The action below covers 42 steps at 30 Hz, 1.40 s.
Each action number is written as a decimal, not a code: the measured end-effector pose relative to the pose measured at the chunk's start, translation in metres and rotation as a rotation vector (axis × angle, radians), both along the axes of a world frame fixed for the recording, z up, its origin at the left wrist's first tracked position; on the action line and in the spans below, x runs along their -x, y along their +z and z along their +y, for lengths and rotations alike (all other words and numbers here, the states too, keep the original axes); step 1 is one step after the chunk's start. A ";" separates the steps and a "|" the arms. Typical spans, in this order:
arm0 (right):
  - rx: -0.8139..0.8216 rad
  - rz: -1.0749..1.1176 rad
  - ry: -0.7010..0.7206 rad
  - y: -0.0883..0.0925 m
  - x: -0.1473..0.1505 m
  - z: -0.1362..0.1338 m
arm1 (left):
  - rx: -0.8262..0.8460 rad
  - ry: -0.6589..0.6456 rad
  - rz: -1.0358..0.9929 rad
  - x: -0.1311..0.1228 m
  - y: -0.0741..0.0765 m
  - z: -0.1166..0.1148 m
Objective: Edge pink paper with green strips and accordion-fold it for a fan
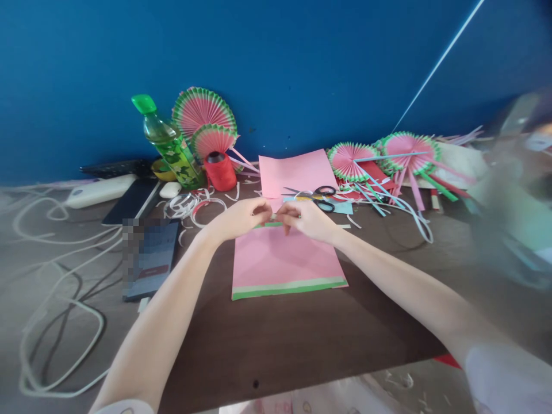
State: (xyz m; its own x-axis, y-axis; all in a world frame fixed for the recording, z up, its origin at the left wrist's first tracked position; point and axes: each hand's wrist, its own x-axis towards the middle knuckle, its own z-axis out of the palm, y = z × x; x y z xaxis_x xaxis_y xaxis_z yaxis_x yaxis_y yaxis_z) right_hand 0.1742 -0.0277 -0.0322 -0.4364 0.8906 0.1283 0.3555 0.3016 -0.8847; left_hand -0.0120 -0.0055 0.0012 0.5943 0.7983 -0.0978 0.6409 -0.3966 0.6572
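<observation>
A pink paper sheet (284, 259) with light and dark green bands along its near edge lies flat on the table; a green band also shows at its far edge. Over that far edge my left hand (252, 217) and my right hand (304, 221) meet, fingertips pinched close together. Between them is a small pale piece (273, 217), perhaps a bit of tape, too small to name surely. Just behind my right hand lie black-handled scissors (325, 198), open. Another pink sheet (293, 169) rests behind, its far edge raised near the blue wall.
To the left are tape rolls (209, 211), a red thread spool (221, 172), a green bottle (172, 146), a phone (153, 261) and white cables (64, 299). Pleated pink-green paper fans (204, 112) stand at back left; more fans (409, 152) and paper strips lie right.
</observation>
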 end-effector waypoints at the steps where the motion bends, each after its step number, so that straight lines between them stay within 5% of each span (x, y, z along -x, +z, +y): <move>1: 0.014 0.005 -0.009 0.001 0.000 0.000 | 0.010 0.015 -0.020 0.000 -0.001 0.000; 17: 0.119 0.059 0.077 0.001 -0.011 0.009 | 0.256 0.130 -0.364 0.000 -0.002 0.004; 30: 0.081 0.034 0.026 0.005 -0.010 0.008 | 0.224 0.179 -0.326 -0.007 -0.001 -0.001; 33: -0.026 0.038 -0.095 0.004 -0.008 0.008 | 0.247 0.235 -0.364 -0.009 -0.001 -0.001; 36: -0.304 0.024 -0.263 0.003 -0.006 0.006 | 0.266 0.269 -0.381 -0.012 -0.002 -0.001; 42: -0.681 -0.106 -0.267 0.004 -0.002 -0.002 | 0.208 0.229 -0.406 -0.016 -0.008 -0.003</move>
